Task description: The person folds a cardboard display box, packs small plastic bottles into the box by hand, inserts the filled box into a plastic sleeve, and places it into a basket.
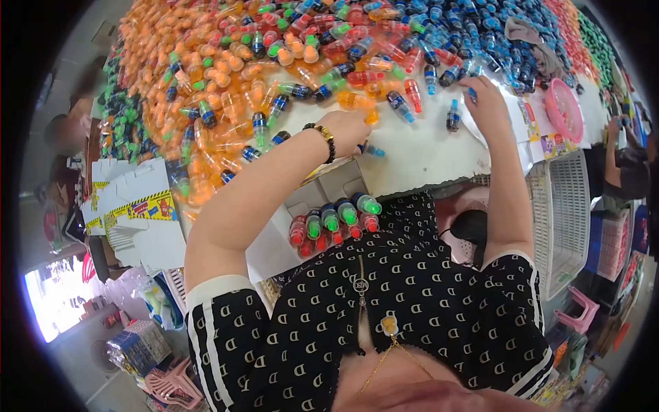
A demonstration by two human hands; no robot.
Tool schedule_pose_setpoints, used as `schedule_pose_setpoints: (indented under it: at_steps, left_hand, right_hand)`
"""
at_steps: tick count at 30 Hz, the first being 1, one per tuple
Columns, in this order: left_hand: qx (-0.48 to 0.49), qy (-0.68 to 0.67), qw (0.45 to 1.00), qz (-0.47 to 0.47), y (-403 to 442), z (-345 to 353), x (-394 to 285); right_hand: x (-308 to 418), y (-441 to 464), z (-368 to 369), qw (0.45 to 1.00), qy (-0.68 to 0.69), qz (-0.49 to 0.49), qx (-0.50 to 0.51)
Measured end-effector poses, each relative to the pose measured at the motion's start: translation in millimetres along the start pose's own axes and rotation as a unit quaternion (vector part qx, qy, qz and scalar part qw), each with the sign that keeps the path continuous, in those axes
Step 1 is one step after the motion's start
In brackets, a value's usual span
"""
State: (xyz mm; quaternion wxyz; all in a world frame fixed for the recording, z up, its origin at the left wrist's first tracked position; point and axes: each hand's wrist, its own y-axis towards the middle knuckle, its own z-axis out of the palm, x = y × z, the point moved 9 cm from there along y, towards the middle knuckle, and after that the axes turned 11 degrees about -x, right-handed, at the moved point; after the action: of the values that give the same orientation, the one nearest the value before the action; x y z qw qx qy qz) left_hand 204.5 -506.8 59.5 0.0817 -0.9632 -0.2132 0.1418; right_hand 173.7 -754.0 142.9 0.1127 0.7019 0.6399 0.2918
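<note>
My left hand, with a dark beaded and gold bracelet at its wrist, is closed over a small dark bottle with a blue cap above an open carton. In the carton, several small bottles with green caps and red caps lie in two rows. Farther right, my right hand is closed at the pile's edge, with a bit of blue showing at its fingers; what they grip is mostly hidden. A dark bottle with a blue cap stands just left of it.
A large pile of orange, green, red and blue bottles covers the back of the white table. At the right are a pink basin and a white crate. Flattened cartons sit at the left. A person's arm shows far right.
</note>
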Motion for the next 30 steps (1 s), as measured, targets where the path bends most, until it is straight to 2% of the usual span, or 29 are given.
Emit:
schedule_pose_setpoints:
  at_steps: [2,4,5,7,10,12,13,14,15,16,17,19,21,24,26,28,29,30]
  left_hand:
    - [-0.047,-0.055,0.997,0.026,0.8,-7.0,-6.3]
    - [-0.071,-0.083,0.993,0.035,4.6,-8.2,-11.4]
    - [-0.055,-0.042,0.997,0.046,11.9,-0.5,-17.5]
    - [-0.026,0.043,0.997,0.066,24.1,7.4,-27.5]
    - [-0.05,0.008,0.998,0.027,28.3,-2.5,-22.6]
    - [-0.056,-0.013,0.998,0.004,22.0,-1.0,-14.4]
    - [-0.121,-0.103,0.987,-0.007,14.4,-9.1,-4.5]
    - [-0.185,-0.19,0.964,-0.017,5.4,-18.4,8.2]
    - [-0.248,-0.275,0.928,-0.028,-3.2,-29.3,19.7]
    - [-0.249,-0.273,0.929,-0.032,-10.8,-27.0,22.7]
    - [-0.219,-0.372,0.897,-0.091,-14.4,-19.3,35.5]
    - [-0.156,-0.552,0.793,-0.205,-26.3,1.8,54.1]
    - [-0.164,-0.556,0.786,-0.216,-35.5,2.9,59.1]
    - [-0.173,-0.563,0.775,-0.229,-48.6,4.1,65.6]
    - [-0.217,-0.517,0.791,-0.247,-66.0,-15.0,69.2]
    - [-0.238,-0.497,0.791,-0.267,-88.8,-32.2,67.7]
    - [-0.256,-0.575,0.735,-0.253,-103.3,-42.1,63.4]
    - [-0.273,-0.647,0.671,-0.238,-118.5,-49.0,58.4]
  right_hand:
    - [-16.1,-5.1,-0.6,0.999,-0.03,0.015,0.011]
    - [-52.8,-20.6,27.1,0.981,-0.05,0.166,0.09]
    - [-64.2,-31.2,35.7,0.961,-0.059,0.239,0.129]
    - [-49.3,-37.1,45.3,0.961,-0.047,0.232,0.144]
    - [-12.8,-38.2,53.7,0.961,-0.023,0.212,0.179]
    - [38.1,-22.3,32.4,0.993,-0.022,0.003,0.119]
    - [62.3,-22.3,25.9,0.991,-0.02,-0.1,0.086]
    - [66.9,-23.0,31.0,0.991,-0.017,-0.099,0.087]
    - [82.5,-26.1,39.6,0.981,-0.038,-0.169,0.087]
    - [100.3,-34.3,47.8,0.966,-0.058,-0.239,0.086]
    - [113.8,-39.9,56.1,0.944,-0.077,-0.309,0.083]
    - [128.0,-43.8,68.2,0.932,-0.06,-0.348,0.081]
    - [148.1,-49.7,75.4,0.905,-0.04,-0.418,0.075]
    - [165.5,-46.4,80.4,0.883,-0.006,-0.466,0.061]
    - [177.0,-46.7,78.4,0.87,0.013,-0.49,0.056]
    - [178.7,-23.9,60.5,0.918,0.135,-0.37,0.045]
    - [178.3,-15.1,53.3,0.931,0.197,-0.303,0.044]
    - [187.9,-15.2,43.5,0.928,0.207,-0.305,0.055]
